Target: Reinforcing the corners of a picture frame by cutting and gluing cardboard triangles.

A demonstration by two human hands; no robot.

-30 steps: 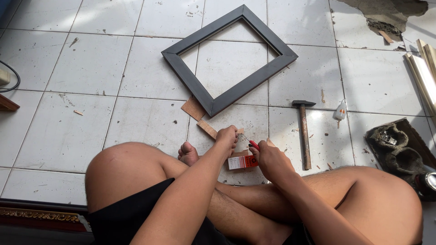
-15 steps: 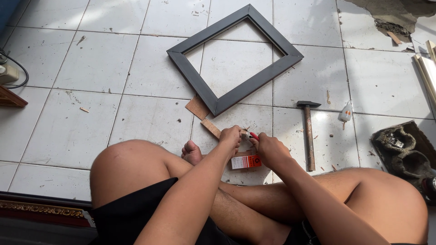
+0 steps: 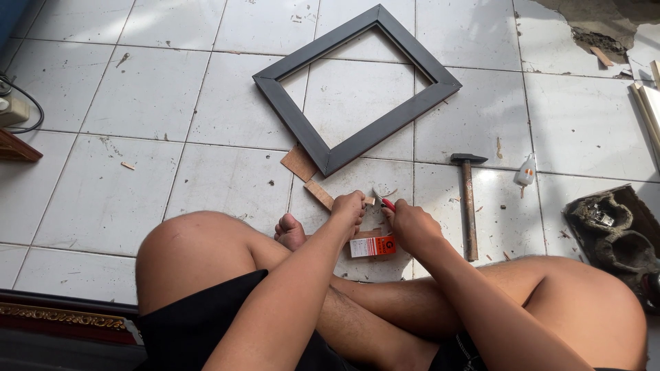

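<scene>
Sitting cross-legged, the left hand [image 3: 349,206] pinches a small wood offcut [image 3: 369,200] just above the floor tiles [image 3: 172,89]; the right hand [image 3: 411,227] is clamped on a red-handled cutter [image 3: 385,201]. Offcut looks light, stiff, likely splintery; best gripped at its end, clear of the blade.

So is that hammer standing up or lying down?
Lying flat: the hammer rests lengthwise on the tiled floor, head away from the person.
</scene>
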